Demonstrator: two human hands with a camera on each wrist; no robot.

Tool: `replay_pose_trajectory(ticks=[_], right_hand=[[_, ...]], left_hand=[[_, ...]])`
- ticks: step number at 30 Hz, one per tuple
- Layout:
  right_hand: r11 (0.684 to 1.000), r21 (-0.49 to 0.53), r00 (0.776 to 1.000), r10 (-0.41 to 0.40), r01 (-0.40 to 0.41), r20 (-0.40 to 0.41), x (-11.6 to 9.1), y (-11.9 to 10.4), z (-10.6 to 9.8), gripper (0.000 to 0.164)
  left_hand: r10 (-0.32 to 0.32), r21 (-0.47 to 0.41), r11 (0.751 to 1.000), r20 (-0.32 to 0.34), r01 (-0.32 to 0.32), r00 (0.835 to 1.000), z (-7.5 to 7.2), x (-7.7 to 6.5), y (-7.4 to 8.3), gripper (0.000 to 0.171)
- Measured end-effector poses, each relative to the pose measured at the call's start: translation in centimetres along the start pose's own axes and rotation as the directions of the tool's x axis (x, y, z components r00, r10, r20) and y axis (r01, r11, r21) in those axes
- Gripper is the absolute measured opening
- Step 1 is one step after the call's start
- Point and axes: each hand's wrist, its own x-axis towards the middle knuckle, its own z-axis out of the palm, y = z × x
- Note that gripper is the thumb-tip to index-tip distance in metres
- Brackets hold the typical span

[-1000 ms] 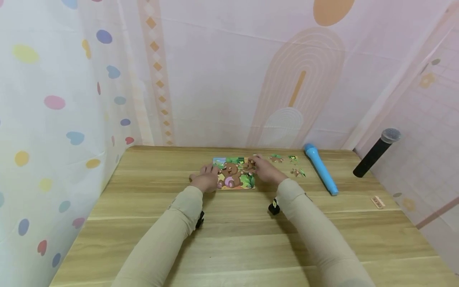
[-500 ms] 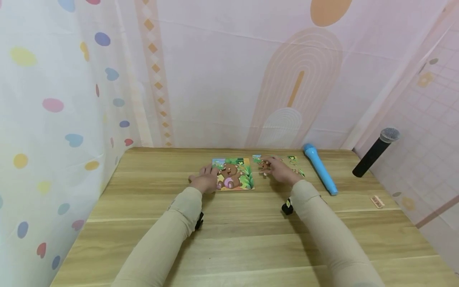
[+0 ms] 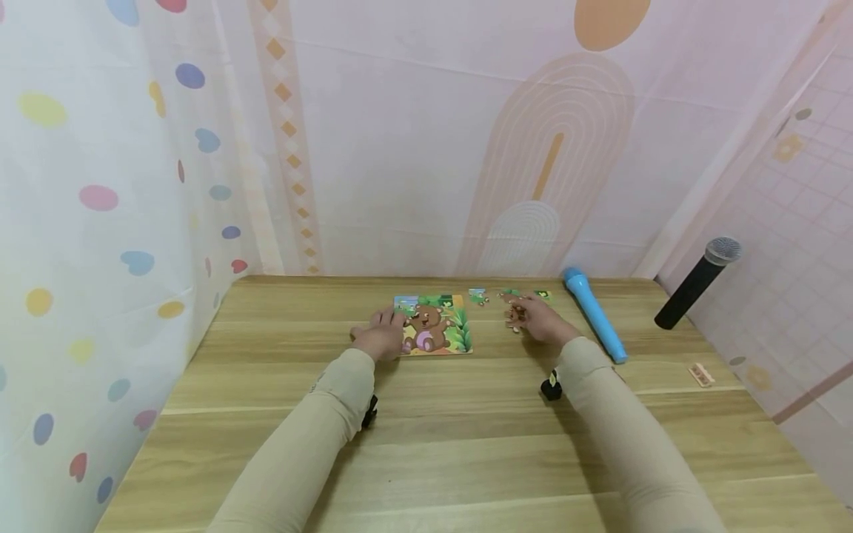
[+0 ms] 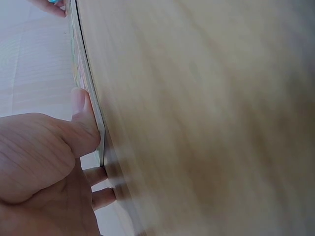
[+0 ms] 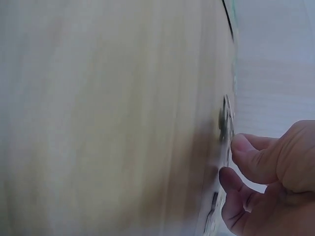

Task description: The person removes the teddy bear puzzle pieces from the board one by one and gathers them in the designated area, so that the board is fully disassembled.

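While my left hand [image 3: 380,334] rests, fingers apart, on the nine-o'clock edge of the bear board [image 3: 436,329], my right hand [image 3: 545,320] pinches a brown puzzle piece [image 3: 514,318] at the board's three o'clock, low at the tabletop [image 3: 453,437].

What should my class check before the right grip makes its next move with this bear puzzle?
1. Left grip on the left side of the bear board: ok.
2. Right grip holding a bear piece: ok.
3. Bear piece over the board: not ok; it is to the board's right.
4. Right grip apart from the blue microphone: ok.
5. Every loose piece visible: cannot tell; the right grip blocks some of the view.
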Motion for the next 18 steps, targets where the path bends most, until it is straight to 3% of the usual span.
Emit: replay_pose_trajectory(ticks=[3,7,14,18], right_hand=[[0.994,-0.113,1.0,-0.01,0.007,-0.025,-0.28,0.36,-0.24,0.041],[0.998,-0.062,1.0,-0.008,0.007,-0.024,-0.5,0.42,-0.41,0.042],[0.985,-0.171,0.999,-0.037,0.031,-0.033,-0.53,0.08,-0.43,0.027],[0.983,-0.176,0.998,-0.049,0.042,-0.032,-0.45,0.11,-0.37,0.026]], left_hand=[[-0.001,0.001,1.0,0.002,0.001,1.0,0.05,0.04,-0.08,0.051],[-0.002,0.012,1.0,-0.008,0.002,1.0,0.15,0.06,-0.16,0.052],[0.003,-0.009,1.0,-0.009,-0.003,1.0,0.13,-0.01,-0.19,0.05],[0.005,-0.01,1.0,-0.01,-0.005,1.0,0.06,-0.21,-0.19,0.049]])
